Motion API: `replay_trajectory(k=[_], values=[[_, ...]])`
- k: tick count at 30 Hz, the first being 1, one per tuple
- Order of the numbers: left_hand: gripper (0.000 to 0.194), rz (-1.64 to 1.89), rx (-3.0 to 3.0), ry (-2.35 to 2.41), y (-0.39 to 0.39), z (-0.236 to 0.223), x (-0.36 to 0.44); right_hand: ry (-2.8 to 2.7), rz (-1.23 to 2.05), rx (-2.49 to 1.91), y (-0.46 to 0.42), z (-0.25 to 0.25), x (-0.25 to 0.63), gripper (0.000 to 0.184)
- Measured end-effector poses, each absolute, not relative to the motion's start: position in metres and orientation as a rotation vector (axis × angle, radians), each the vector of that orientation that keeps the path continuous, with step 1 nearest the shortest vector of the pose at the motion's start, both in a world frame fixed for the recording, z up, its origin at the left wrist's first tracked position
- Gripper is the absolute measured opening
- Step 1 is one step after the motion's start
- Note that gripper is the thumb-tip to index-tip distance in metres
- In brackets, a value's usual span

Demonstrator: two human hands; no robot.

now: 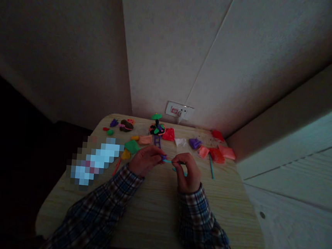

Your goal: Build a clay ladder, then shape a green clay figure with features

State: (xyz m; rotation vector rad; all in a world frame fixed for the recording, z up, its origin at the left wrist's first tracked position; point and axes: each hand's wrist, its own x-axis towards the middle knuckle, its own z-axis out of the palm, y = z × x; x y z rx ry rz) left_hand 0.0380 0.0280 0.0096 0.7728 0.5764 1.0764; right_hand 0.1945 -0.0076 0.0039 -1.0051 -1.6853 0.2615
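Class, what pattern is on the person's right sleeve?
The right sleeve is plaid, with blue and brown; best seen in the head view.

There are two hands point(145, 161) point(189, 173), two sleeves point(101, 204), one table point(151, 220), one outlet point(179, 110) and one purple ladder point(157, 141).

Table point(152, 216): wood-grain, rounded corners, beneath left hand point(144, 161) and right hand point(190, 175)
Wall point(172, 55): pale, seamed, beyond both hands
Socket plate point(182, 107): white, plug point(179, 114) inserted, beyond both hands
Panel point(296, 229): wood-grain, right of right hand
Light: dim, darkest left of left hand
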Motion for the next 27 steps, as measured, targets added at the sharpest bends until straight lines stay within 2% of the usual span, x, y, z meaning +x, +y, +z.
replay_trajectory(k=[14, 27], values=[[0.032, 1.121, 0.846, 0.607, 0.0289, 0.0092, 0.039, -1.659, 0.349, -1.026, -0.0076, 0.0032, 0.1937, 0.008], [0.032, 1.16, 0.925, 0.663, 0.0323, 0.0058, 0.0381, -1.653, 0.301, -1.085, -0.0064, 0.0, 0.1929, 0.01]])
